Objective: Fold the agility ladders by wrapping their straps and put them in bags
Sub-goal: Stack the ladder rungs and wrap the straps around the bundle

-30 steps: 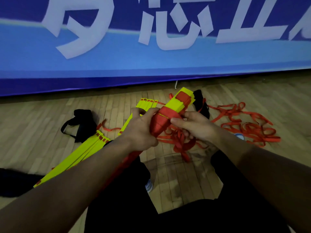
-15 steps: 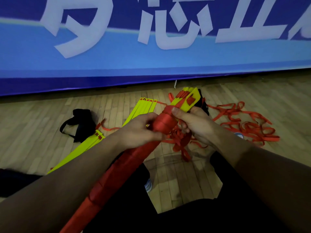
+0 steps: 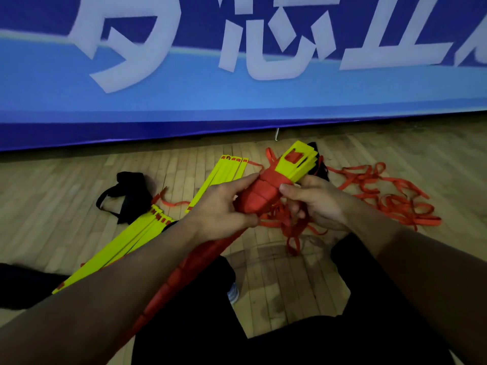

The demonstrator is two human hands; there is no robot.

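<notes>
Between both hands (image 3: 221, 209) (image 3: 319, 204), flat strap-wound ladder bundle (image 3: 266, 192).

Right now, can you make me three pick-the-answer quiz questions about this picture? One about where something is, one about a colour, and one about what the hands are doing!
1. Where is the black bag?
A. On the floor, left of the hands
B. On the person's lap
C. Hanging on the banner

2. What colour is the strap wound round the held bundle?
A. Blue
B. Red
C. White

3. What are the two hands doing?
A. Both lie flat on the floor
B. Both hold the bundle
C. One waves in the air

Answers:
1. A, it lies on the wooden floor beside the loose yellow slats.
2. B, red wraps cover the yellow slats up to the tip.
3. B, the left hand and right hand grip the bundle from either side.
</notes>
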